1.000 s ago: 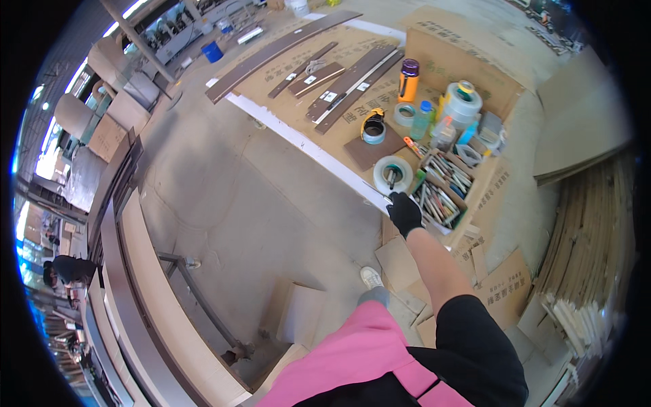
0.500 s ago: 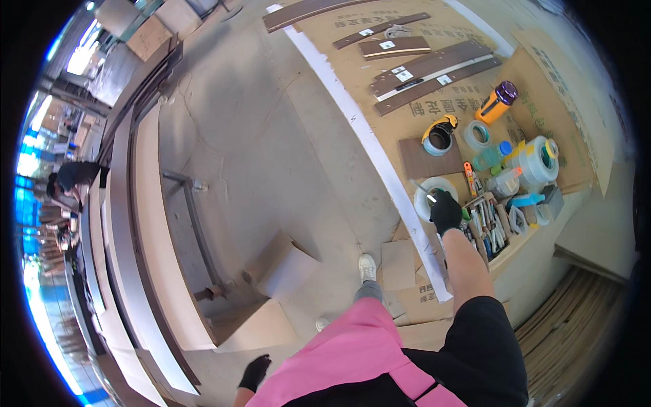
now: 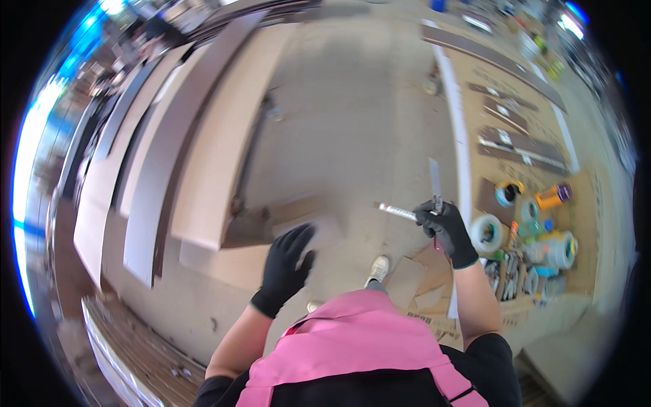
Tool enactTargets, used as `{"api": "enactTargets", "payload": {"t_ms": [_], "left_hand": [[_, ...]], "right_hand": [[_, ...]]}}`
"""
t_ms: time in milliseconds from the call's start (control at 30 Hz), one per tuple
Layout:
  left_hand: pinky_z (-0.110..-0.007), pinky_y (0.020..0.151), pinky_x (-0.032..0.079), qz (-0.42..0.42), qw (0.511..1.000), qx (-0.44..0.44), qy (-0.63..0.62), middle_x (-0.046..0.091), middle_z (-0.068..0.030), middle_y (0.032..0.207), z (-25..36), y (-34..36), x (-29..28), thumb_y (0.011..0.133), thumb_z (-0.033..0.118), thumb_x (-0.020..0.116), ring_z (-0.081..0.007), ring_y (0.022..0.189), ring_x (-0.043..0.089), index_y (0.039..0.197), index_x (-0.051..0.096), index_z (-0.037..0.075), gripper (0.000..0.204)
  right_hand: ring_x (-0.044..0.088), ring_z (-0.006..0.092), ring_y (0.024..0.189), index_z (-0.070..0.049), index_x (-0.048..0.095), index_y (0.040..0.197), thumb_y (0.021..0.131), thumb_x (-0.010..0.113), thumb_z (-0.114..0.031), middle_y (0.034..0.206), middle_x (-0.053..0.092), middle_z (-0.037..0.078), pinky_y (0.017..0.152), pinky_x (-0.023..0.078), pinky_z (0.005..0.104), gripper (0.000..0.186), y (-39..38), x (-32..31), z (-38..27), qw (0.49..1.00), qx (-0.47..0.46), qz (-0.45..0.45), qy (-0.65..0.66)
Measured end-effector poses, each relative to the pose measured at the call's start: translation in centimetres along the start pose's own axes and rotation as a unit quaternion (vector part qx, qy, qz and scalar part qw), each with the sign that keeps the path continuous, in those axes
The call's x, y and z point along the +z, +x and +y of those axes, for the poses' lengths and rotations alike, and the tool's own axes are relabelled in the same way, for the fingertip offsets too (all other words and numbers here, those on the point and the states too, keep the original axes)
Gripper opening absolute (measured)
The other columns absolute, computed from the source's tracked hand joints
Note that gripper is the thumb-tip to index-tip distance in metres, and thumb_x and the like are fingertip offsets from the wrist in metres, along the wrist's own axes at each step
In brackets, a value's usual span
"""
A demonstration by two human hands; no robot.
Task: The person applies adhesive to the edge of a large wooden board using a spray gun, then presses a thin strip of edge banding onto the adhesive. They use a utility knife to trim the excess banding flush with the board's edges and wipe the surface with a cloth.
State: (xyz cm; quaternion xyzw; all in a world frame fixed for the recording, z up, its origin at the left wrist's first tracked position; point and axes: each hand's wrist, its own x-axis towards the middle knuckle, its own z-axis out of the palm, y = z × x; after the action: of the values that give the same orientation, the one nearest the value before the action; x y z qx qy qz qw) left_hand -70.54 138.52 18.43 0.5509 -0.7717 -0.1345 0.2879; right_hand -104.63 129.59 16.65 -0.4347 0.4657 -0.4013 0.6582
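My right hand (image 3: 444,229), in a black glove, is closed around a white pen-like stick (image 3: 399,212) with a dark tip, which points left. A flat grey metal strip (image 3: 435,180) stands up from the same grip; its exact kind I cannot make out. This hand is over the floor, just left of the cardboard-covered table (image 3: 475,74). My left hand (image 3: 285,264), also black-gloved, hangs in the air with its fingers apart and nothing in them. It is close to the near end of a long pale board (image 3: 210,197).
Long boards lie side by side at left. On the table sit a wide tape roll (image 3: 487,233), an orange bottle with a purple cap (image 3: 553,196), hand tools (image 3: 510,275) and brown strips (image 3: 522,146). Cardboard (image 3: 407,279) lies near my shoe (image 3: 380,266). A person (image 3: 159,30) is at far left.
My view has swung left toward the boards. My right hand has come away from the tool box with the stick and metal strip, and my left hand has risen and spread its fingers.
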Motion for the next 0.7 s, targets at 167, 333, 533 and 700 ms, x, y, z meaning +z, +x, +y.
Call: {"api": "enactTargets", "payload": {"t_ms": [167, 333, 533, 700], "left_hand": [[-0.039, 0.088, 0.045, 0.062, 0.997, 0.009, 0.046, 0.062, -0.0141, 0.108, -1.1, -4.7, -7.8, 0.082, 0.012, 0.063, -0.0306, 0.101, 0.058, 0.127, 0.052, 0.006, 0.047], [-0.031, 0.065, 0.049, 0.072, 0.965, -0.226, -0.109, 0.066, -0.0092, 0.085, -6.2, -16.3, -12.5, 0.089, 0.011, 0.054, -0.0189, 0.072, 0.064, 0.127, 0.051, 0.01, 0.038], [-0.023, 0.064, 0.044, 0.273, 0.75, -0.372, -0.475, 0.061, -0.0041, 0.091, -12.3, -25.6, -16.2, 0.098, 0.025, 0.047, -0.0094, 0.075, 0.056, 0.129, 0.05, 0.009, 0.035], [-0.02, 0.056, 0.041, 0.396, 0.683, -0.451, -0.415, 0.059, -0.0012, 0.081, -17.3, -30.0, -18.4, 0.098, 0.028, 0.047, -0.0062, 0.063, 0.052, 0.128, 0.053, 0.009, 0.036]], "right_hand": [[0.048, 0.0061, 0.053, 0.0, 0.064, 0.089, 0.083, 0.068, -0.014, 0.07, 0.06, 0.003, 0.049, 0.038, 0.0211, 0.016, -0.1, 20.4, -0.2, 0.967, 0.04, -0.228, -0.104], [0.049, 0.0065, 0.054, 0.001, 0.063, 0.103, 0.088, 0.066, -0.019, 0.078, 0.063, 0.006, 0.051, 0.039, 0.0215, 0.025, -1.2, 35.3, 2.4, 0.936, 0.046, -0.347, -0.035], [0.048, 0.0064, 0.053, 0.001, 0.059, 0.109, 0.091, 0.059, -0.014, 0.08, 0.065, 0.008, 0.05, 0.039, 0.0211, 0.024, 1.5, 43.6, 7.4, 0.913, 0.082, -0.372, -0.148], [0.051, 0.0073, 0.053, 0.002, 0.058, 0.11, 0.09, 0.06, -0.014, 0.08, 0.065, 0.009, 0.049, 0.041, 0.0218, 0.025, 7.9, 50.0, 13.0, 0.867, 0.148, -0.42, -0.222]]}}
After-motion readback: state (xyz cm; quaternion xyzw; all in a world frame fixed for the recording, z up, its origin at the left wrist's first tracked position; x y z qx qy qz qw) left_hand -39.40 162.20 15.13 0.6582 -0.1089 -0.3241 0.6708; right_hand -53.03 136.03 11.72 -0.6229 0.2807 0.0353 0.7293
